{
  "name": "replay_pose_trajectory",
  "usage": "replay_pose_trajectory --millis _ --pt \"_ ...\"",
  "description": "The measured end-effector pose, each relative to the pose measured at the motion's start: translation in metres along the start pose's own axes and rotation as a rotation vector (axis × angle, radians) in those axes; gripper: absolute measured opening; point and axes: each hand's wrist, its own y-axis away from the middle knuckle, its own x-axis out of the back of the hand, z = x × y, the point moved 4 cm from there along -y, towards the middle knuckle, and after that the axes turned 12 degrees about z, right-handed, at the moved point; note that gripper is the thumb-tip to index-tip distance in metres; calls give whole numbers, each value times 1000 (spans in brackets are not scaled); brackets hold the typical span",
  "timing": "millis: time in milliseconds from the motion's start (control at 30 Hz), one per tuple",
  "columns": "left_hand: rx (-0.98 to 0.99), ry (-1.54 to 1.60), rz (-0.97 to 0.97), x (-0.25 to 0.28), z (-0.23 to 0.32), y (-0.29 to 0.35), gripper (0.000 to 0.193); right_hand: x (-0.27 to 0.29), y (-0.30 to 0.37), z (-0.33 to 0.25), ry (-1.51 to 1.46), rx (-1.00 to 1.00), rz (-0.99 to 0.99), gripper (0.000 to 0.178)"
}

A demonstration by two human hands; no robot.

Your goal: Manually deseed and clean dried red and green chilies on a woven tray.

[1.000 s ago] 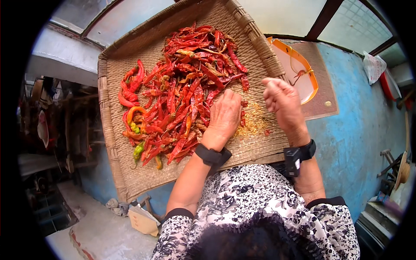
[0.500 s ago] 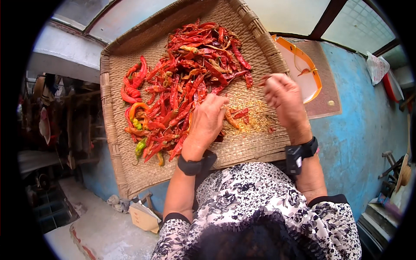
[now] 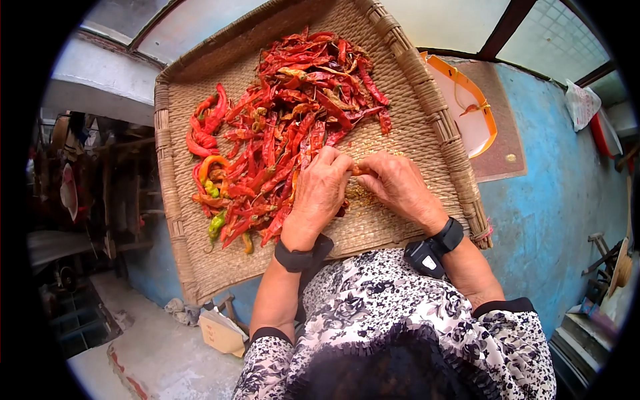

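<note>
Both hands meet over the front of a woven basket tray [image 3: 460, 175]. Between my fingertips is a small orange-red dried chili pepper [image 3: 363, 171]. My left hand [image 3: 320, 187] is closed, its fingertips pressed together at the chili's left end; the grip is partly hidden. My right hand [image 3: 400, 187] pinches the chili's other end with thumb and fingers. A heap of dried red chilies [image 3: 293, 113] covers the tray's middle and back. Yellow seeds [image 3: 381, 145] lie scattered on the weave behind and beneath my right hand.
A few fresher peppers, orange and green [image 3: 217, 225], lie along the heap's left side. Right of the tray, an orange-rimmed container [image 3: 492, 120] stands on a brown mat [image 3: 510, 147], with a chili piece in it. A cardboard box [image 3: 222, 332] stands on the floor at lower left.
My right hand has come left and slightly down from the tray's right rim to meet my left hand. My left hand has barely moved. The chili now spans both hands.
</note>
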Motion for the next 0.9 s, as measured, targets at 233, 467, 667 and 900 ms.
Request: replay_pose_trajectory --millis 233,467,667,900 --pt "332 329 138 -1 6 -4 16 13 -3 6 11 -120 16 11" --pt "101 -25 13 -21 -3 9 18 58 -10 43 -1460 -613 587 17" --pt "91 -85 22 -26 -4 6 10 43 -3 39 -1003 -584 442 22" --pt "124 45 85 -25 10 -1 7 37 -3 34 -727 -496 324 20"
